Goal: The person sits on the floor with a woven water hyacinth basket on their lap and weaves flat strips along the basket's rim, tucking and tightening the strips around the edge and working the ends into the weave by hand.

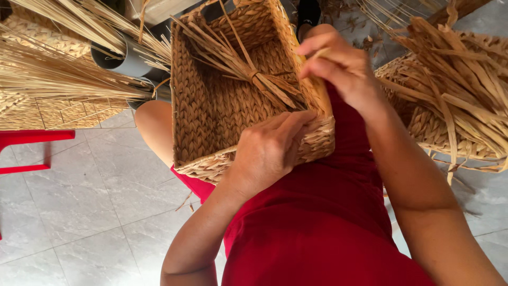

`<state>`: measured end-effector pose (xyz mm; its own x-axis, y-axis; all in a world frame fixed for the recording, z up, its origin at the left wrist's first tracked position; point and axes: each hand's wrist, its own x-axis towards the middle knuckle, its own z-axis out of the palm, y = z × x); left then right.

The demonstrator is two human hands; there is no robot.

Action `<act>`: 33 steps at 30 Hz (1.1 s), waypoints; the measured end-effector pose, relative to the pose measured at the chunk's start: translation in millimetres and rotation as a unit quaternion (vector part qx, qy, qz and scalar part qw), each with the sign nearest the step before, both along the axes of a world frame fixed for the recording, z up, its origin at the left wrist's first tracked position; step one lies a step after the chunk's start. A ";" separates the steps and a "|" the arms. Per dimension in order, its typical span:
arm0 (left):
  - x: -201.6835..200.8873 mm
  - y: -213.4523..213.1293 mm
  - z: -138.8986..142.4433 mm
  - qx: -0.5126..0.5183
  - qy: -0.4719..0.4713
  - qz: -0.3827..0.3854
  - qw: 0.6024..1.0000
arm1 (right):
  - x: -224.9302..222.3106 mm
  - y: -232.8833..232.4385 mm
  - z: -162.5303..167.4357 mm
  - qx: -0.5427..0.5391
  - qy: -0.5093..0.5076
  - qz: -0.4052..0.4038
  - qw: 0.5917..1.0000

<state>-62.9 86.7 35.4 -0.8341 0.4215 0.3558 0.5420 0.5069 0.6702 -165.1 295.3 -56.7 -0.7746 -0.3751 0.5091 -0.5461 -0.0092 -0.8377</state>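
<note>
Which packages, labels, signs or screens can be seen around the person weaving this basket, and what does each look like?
None: no package, label, sign or screen shows.
The left hand presses on the rim of the woven basket; the right hand pinches a pale straw strand.
Around them: dry straw bundles, a grey tube, a red seat edge.
</note>
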 end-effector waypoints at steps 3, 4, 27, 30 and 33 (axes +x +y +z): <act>1.7 -12.0 4.2 -0.009 -0.031 0.040 0.999 | -6.3 -17.8 -2.7 -0.032 -0.008 0.009 0.999; 1.8 -15.4 3.8 -0.022 -0.049 0.057 0.997 | -4.1 -21.9 -3.3 -0.031 -0.036 -0.009 0.999; 13.1 -119.7 27.7 0.069 0.243 0.138 0.958 | 25.2 -101.9 98.2 -0.041 0.053 -0.045 0.997; -8.8 -137.7 4.6 0.065 0.301 0.123 0.943 | 32.9 -105.4 92.3 -0.023 0.096 -0.063 0.993; -46.4 -157.1 -36.9 0.083 0.315 0.159 0.932 | 28.7 -121.3 80.2 0.016 0.080 -0.071 0.994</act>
